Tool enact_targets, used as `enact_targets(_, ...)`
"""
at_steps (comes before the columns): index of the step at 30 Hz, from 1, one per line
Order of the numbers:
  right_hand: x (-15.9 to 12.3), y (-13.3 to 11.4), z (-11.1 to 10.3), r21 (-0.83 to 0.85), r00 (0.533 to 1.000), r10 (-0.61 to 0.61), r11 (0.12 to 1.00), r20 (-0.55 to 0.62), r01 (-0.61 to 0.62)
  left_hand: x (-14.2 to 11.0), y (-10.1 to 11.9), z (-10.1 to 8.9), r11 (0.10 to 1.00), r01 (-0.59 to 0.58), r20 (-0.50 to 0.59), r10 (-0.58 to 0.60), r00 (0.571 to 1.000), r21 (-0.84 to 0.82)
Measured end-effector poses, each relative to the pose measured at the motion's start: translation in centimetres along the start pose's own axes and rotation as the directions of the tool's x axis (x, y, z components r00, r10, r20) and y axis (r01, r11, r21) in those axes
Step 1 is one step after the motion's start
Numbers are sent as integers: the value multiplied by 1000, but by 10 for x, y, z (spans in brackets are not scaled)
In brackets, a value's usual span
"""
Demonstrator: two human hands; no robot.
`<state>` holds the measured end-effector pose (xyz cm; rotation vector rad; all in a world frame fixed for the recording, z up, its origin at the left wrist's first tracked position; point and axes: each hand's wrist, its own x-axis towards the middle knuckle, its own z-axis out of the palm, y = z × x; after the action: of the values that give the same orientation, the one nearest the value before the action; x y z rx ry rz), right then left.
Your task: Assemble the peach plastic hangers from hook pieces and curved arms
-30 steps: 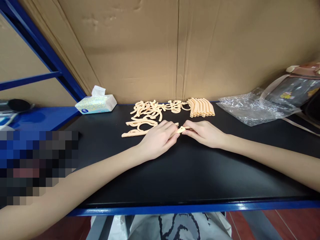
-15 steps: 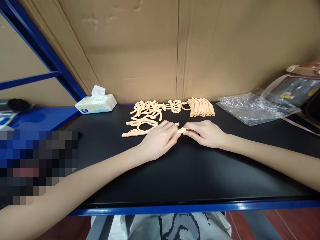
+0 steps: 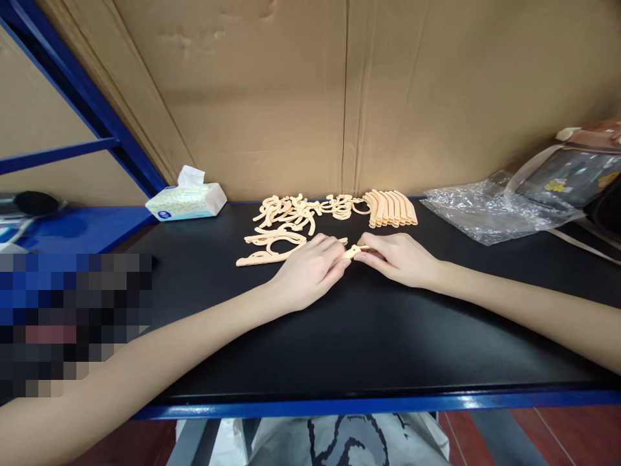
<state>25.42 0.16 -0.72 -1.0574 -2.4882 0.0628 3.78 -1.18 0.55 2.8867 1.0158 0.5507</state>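
Note:
My left hand (image 3: 310, 268) is closed around a cream plastic hanger piece (image 3: 352, 252), mostly hidden by the fingers. From the other side my right hand (image 3: 395, 259) pinches the same small joint, thumb and fingers pressed together. Just beyond and left of my left hand lie folded cream hangers (image 3: 264, 260), partly covered by that hand. Behind them is a tangled heap of curved cream pieces (image 3: 284, 210). Several cream hook-like rings (image 3: 341, 206) sit to its right, beside a neat row of curved hanger arms (image 3: 392, 208).
The black tabletop (image 3: 339, 349) has a blue front edge. A tissue box (image 3: 187, 200) stands at the back left. Crumpled clear plastic (image 3: 495, 207) and a transparent bag (image 3: 557, 175) lie at the right. A cardboard wall (image 3: 266, 97) closes off the back.
The cream joint between my fingers tilted slightly and then turned back. Both hands stay in nearly the same place, and the other pieces have not moved.

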Motion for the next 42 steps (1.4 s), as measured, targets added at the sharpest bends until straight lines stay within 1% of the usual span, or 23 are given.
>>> enact_targets(5, 0, -2, 1, -49, 998, 49, 997, -45, -51, 1, -1, 1, 1000, 14, 5, -14, 1000, 4)
enact_targets(9, 0, -3, 1, -55, 999, 39, 998, -38, -41, 1, -2, 2, 1000, 7, 9, -7, 1000, 11)
enact_targets(12, 0, -3, 0, -44, 998, 55, 997, -35, -56, 0, -3, 3, 1000, 9, 0, -9, 1000, 7)
enact_targets(24, 2, 4, 2, 75, 993, 59, 995, 99, -66, 0, -2, 4, 1000, -6, 15, 5, 1000, 25)
enact_targets(33, 2, 5, 1, 99, 990, 61, 992, 126, -74, -1, -3, 4, 1000, -8, 24, 7, 1000, 23)
enact_targets(42, 5, 4, -1, 52, 989, 58, 997, 136, -65, -2, -3, 4, 998, 7, 46, -4, 999, -58)
